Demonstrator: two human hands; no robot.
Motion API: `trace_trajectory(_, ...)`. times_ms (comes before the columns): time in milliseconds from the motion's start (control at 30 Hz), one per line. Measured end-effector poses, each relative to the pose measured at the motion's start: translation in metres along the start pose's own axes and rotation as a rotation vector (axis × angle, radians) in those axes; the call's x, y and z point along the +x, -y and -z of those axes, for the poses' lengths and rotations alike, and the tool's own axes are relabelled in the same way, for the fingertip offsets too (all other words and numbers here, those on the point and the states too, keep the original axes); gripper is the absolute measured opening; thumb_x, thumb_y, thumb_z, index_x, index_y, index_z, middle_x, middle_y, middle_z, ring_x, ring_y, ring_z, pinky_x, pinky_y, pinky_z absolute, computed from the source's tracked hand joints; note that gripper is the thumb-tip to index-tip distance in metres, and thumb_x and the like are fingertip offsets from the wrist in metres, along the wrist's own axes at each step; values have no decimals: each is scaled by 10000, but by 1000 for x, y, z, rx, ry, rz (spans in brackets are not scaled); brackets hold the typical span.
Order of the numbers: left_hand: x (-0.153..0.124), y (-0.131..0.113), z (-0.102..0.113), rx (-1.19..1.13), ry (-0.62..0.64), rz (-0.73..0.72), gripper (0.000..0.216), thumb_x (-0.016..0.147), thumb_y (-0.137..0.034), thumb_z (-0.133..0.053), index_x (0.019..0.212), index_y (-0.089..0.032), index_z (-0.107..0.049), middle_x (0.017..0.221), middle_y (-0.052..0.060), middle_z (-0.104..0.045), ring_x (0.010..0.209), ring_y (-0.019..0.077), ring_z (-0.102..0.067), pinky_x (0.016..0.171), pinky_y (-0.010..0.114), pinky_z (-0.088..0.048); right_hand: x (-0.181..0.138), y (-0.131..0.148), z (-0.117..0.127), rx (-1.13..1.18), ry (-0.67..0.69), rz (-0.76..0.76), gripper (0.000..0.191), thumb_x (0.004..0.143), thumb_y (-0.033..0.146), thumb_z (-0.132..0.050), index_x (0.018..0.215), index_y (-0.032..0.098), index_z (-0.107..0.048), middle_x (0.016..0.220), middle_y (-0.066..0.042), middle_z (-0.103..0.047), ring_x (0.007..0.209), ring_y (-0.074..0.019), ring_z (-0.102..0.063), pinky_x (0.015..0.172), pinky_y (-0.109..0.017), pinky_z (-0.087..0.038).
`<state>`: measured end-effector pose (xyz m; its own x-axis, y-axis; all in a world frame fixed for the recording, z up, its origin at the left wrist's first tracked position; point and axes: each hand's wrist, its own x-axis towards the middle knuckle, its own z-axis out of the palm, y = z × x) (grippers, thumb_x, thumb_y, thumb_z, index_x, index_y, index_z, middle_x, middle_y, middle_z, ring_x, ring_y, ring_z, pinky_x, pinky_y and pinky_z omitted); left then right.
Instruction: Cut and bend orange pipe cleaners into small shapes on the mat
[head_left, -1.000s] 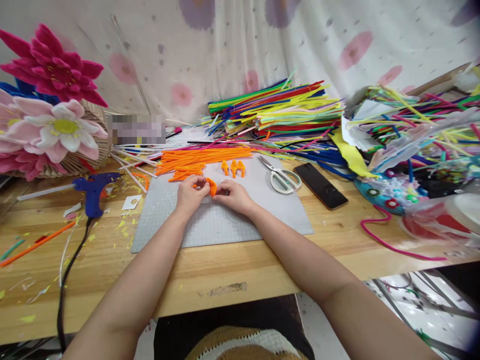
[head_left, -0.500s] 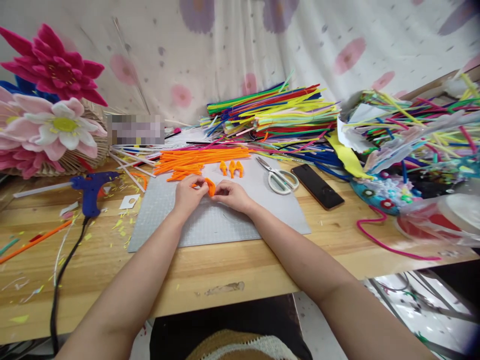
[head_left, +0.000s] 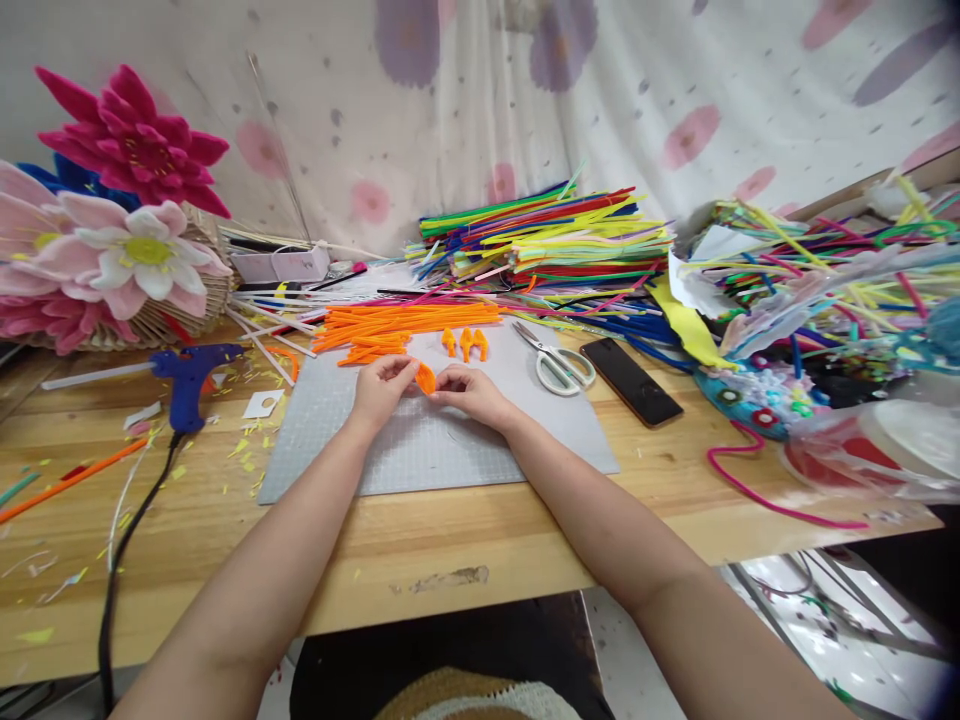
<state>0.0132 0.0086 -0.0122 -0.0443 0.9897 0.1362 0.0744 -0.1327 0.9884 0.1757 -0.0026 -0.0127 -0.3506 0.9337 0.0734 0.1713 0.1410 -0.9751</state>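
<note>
Between my two hands, just above the grey cutting mat (head_left: 442, 460), is a small orange pipe-cleaner petal (head_left: 426, 378). My left hand (head_left: 384, 390) pinches its left side, and my right hand (head_left: 472, 393) pinches its lower right side. Behind my hands, several finished orange pipe-cleaner pieces (head_left: 465, 343) stand in a short row on the mat. A bundle of loose orange pipe cleaners (head_left: 405, 325) lies along the mat's back edge. White-handled scissors (head_left: 556, 365) rest on the mat to the right of my right hand.
A black phone (head_left: 631, 381) lies right of the scissors. Heaped coloured pipe cleaners (head_left: 555, 235) fill the back. On the left are a blue glue gun (head_left: 187, 385) with its cord, yellow scraps and fuzzy flowers (head_left: 142, 250). A pink pipe cleaner (head_left: 772, 500) curls at right.
The orange petal has turned, showing a broader, more pointed face between my fingers. Both hands stay in nearly the same place. The whole view has shifted slightly.
</note>
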Motion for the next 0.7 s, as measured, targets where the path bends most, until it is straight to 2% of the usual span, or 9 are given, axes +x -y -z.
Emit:
trace_trajectory(133,2,7,2,193,-60,-136,165,618,-309,-651,700,-170,-685,750,44,-694,703,163,-627,664,284,-507,0,-1,0,2,-13,-26,181,622,298,-662,684,150,-580,700,18,-545,605,-75,-464,591,-232,-369)
trace_trajectory(267,2,8,4,267,-58,-209,141,657,-274,-604,703,-185,-703,769,41,-702,748,169,-639,692,287,-509,0,0,0,7,-16,-36,170,616,280,-661,680,146,-577,688,22,-542,591,-72,-458,590,-231,-369)
trace_trajectory(700,1,7,4,367,-59,-259,139,659,-262,-596,706,-190,-704,751,32,-688,719,161,-626,687,283,-494,0,-1,0,-61,-17,17,136,629,259,-653,675,147,-592,699,13,-559,618,-81,-481,611,-236,-381)
